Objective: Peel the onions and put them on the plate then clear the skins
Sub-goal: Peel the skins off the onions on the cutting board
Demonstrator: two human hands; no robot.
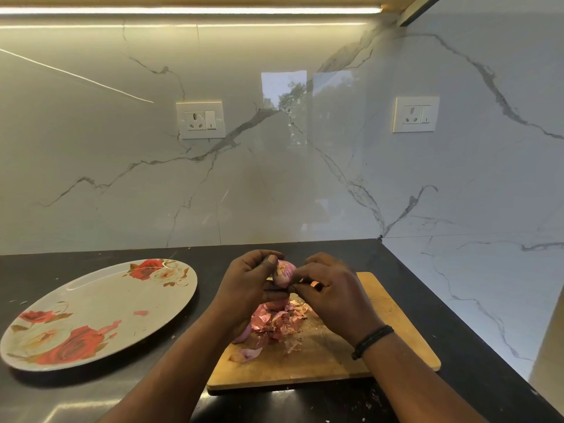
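Note:
My left hand [248, 285] grips a small pink onion [284, 272] above the wooden cutting board [387, 315]. My right hand [331, 293] pinches at the onion's skin from the right. Below the hands, a heap of pink onion skins [279, 323] lies on the board, with another onion [276, 304] partly hidden under my left hand. A loose piece of skin [248, 354] sits near the board's front left. The oval plate with red roses [91, 312] lies to the left on the dark counter, holding only a small pink scrap [141, 312].
The black counter [457, 346] ends at a marble wall behind and at the right. Two wall sockets [200, 120] [415, 114] sit above. Small skin crumbs are scattered on the counter near the board's front edge.

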